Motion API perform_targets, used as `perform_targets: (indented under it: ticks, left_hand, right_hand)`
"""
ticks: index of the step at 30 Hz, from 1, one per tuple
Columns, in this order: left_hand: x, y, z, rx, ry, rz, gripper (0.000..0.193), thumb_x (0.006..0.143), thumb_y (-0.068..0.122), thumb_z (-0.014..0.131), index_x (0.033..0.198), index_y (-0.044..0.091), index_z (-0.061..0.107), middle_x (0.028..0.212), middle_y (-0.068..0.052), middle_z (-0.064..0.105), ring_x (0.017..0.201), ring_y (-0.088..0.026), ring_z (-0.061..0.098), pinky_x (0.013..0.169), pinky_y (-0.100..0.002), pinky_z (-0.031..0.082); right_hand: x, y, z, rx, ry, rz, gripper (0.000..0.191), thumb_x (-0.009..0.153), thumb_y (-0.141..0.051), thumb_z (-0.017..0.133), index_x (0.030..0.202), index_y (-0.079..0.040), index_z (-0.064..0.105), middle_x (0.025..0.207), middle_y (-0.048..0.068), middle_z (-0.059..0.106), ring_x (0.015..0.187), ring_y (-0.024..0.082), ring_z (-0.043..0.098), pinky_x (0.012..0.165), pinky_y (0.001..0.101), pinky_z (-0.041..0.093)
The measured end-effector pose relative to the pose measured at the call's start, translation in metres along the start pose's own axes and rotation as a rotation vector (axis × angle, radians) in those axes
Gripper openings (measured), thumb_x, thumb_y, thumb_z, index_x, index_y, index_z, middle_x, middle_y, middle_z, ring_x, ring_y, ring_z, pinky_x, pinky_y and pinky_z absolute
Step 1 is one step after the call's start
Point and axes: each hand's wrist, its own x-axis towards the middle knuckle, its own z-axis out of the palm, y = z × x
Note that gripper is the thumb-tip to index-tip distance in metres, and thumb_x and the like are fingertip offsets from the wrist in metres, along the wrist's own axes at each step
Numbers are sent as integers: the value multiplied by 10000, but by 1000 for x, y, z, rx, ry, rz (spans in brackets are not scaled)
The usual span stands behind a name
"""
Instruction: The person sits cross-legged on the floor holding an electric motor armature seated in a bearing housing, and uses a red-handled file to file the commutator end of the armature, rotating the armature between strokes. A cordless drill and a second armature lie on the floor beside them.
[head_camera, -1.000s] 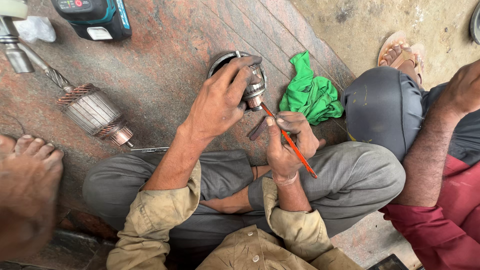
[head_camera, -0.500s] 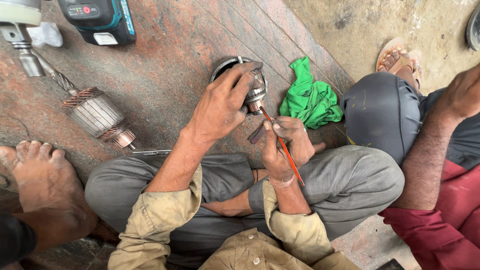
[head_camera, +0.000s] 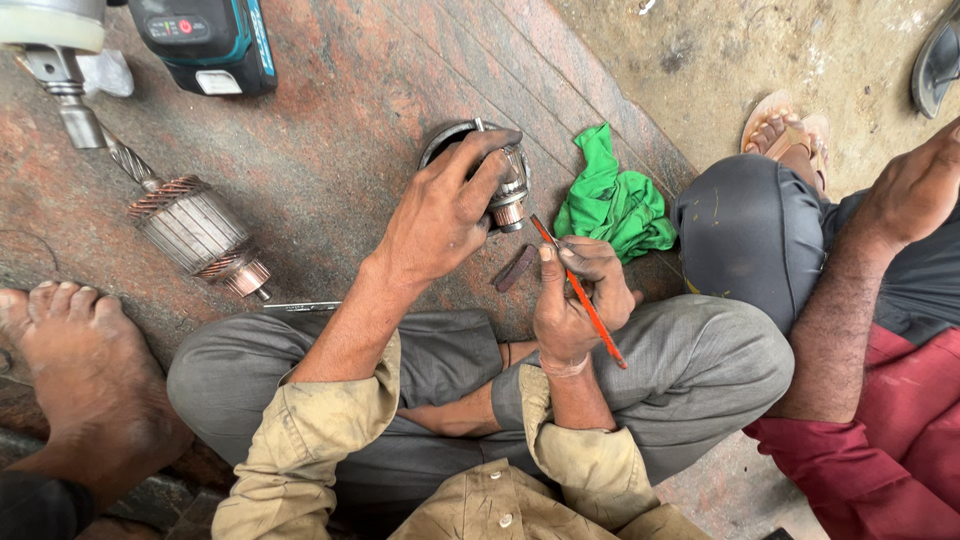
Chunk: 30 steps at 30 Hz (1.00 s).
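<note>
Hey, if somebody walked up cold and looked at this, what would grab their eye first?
Probably the two hands at centre: the left hand grips a round metal motor part on the reddish stone slab, while the right hand points a thin red tool at it. Next, the bright green rag just right of them, and the copper-wound armature lying at left.

The right hand (head_camera: 575, 295) has tilted the red pencil (head_camera: 580, 293) up, its tip now touching the metal part (head_camera: 505, 185).
</note>
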Motion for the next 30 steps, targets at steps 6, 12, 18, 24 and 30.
perform_targets:
  ticks: [6,12,18,24,30]
  left_hand:
    - [-1,-1,2,9,-9,-30,557,695,-126,651,1234,-14,562,1430,-151,558,1244,-420,628,989,-461,575]
    - [2,1,2,20,-1,-34,606,694,-124,684,1275,6,570,1441,-126,564,1269,-403,624,1022,-451,574]
    - [2,2,-7,-6,-93,-20,721,629,-104,706,1326,34,584,1453,-169,543,1283,-429,587,1050,-476,526]
    - [2,-1,-6,-52,-73,-34,697,660,-112,712,1325,49,583,1465,-152,549,1313,-417,590,1085,-472,530]
    - [0,-2,-2,-63,-59,-65,691,645,-120,737,1301,44,595,1455,-150,555,1294,-405,600,1046,-450,550]
  right_hand:
    - [0,6,3,38,-33,19,210,912,39,800,961,18,597,948,163,706,870,243,706,822,333,570]
    - [0,4,4,-22,-52,-12,218,902,57,799,958,21,591,934,166,698,850,247,702,777,330,559]
    - [2,-2,5,-78,-62,-65,218,898,79,796,947,20,592,919,163,681,840,261,698,760,333,560]
    - [2,-4,16,-74,-31,-72,223,895,97,788,939,15,585,919,166,686,819,260,696,745,329,558]
    - [2,-3,13,-116,-58,-113,231,889,88,796,940,10,585,914,163,683,824,276,697,750,340,554]
